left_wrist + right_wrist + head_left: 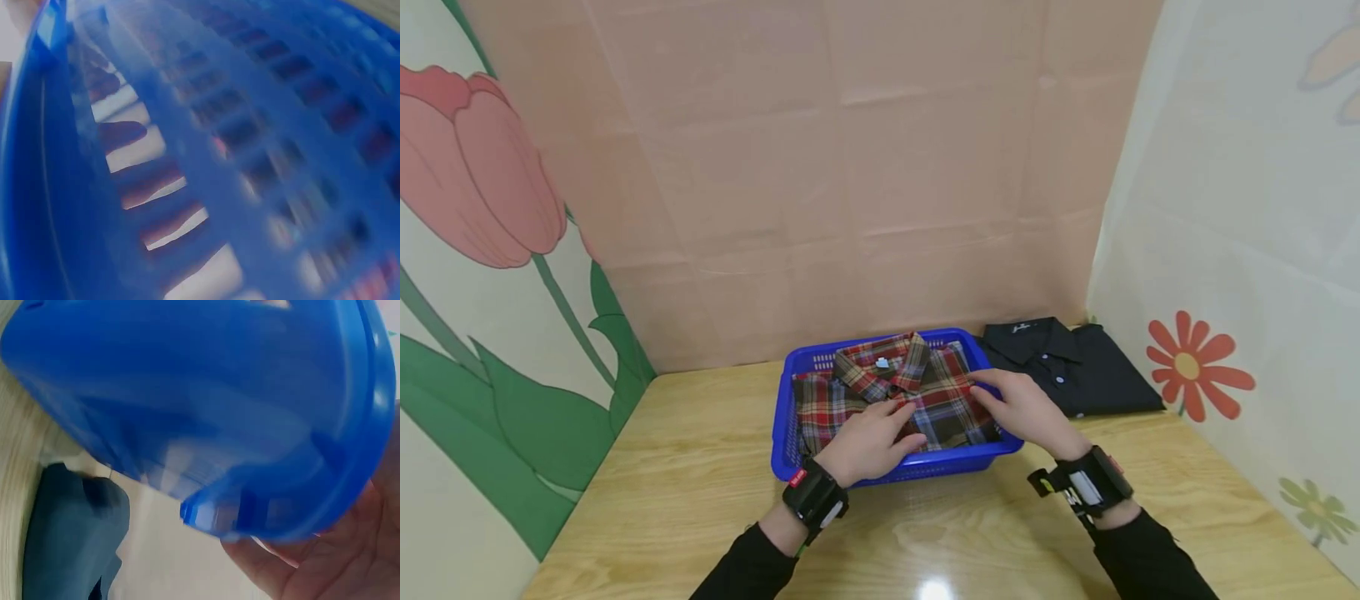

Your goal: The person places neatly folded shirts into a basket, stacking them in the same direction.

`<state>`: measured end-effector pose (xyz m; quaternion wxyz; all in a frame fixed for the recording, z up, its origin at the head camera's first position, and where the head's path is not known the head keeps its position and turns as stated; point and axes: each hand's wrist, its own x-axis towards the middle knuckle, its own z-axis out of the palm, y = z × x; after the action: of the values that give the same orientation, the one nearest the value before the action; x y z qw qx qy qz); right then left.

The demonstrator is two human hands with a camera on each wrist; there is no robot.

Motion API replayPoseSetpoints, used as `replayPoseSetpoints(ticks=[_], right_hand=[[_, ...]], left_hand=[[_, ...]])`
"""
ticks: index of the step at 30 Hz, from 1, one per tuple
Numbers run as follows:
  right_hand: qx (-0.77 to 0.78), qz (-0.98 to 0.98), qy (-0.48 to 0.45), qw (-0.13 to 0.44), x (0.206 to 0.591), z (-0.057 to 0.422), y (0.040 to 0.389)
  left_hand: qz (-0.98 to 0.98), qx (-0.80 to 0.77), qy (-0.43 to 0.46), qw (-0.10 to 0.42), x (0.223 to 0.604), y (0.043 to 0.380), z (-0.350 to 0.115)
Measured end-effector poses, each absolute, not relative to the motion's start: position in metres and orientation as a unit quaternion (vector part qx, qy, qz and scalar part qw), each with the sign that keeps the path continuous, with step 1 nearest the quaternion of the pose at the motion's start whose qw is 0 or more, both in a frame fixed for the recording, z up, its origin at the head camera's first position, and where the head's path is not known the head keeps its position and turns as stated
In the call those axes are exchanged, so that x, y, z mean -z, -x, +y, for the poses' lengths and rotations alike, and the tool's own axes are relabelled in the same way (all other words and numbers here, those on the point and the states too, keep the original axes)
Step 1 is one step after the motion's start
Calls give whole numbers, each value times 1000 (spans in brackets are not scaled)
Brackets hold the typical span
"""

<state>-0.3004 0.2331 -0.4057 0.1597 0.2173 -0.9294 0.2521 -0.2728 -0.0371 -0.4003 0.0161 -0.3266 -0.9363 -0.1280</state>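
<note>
A folded plaid shirt point(955, 404) in red, brown and blue lies collar up inside a blue plastic basket point(784, 417). My left hand point(867, 442) reaches over the basket's front rim, its fingers extended at the shirt's lower middle. Over the right rim, my right hand point(1022, 408) has its fingers lightly bent at the shirt's right side. The left wrist view is filled by the slotted basket wall point(187, 125), with plaid cloth behind the slots. In the right wrist view, the right hand point(337, 562) shows beside the basket's rim, its fingertips partly hidden.
A folded black shirt point(1097, 375) with a collar lies right of the basket, by the back wall. The wooden table point(700, 467) extends in front and to the left. Printed flower sheets stand on both sides, and a pinkish-brown sheet point(850, 167) hangs behind.
</note>
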Motion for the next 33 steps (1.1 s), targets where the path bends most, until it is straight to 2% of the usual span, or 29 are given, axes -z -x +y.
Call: replayPoseSetpoints(ticks=[5,14,22,33], right_hand=[[-260,-928,-206,170,404,243,303],[-265,-938,-164,154,396,279,304],[-240,-960,-111,93,394,318,308],[-226,-971,-45,69,403,365,314]], left_hand=[[-934,132,330,22,402,271,-20],[-935,136,327,33,404,271,7],[-932,130,336,47,406,271,31],[-925,125,348,86,406,266,55]])
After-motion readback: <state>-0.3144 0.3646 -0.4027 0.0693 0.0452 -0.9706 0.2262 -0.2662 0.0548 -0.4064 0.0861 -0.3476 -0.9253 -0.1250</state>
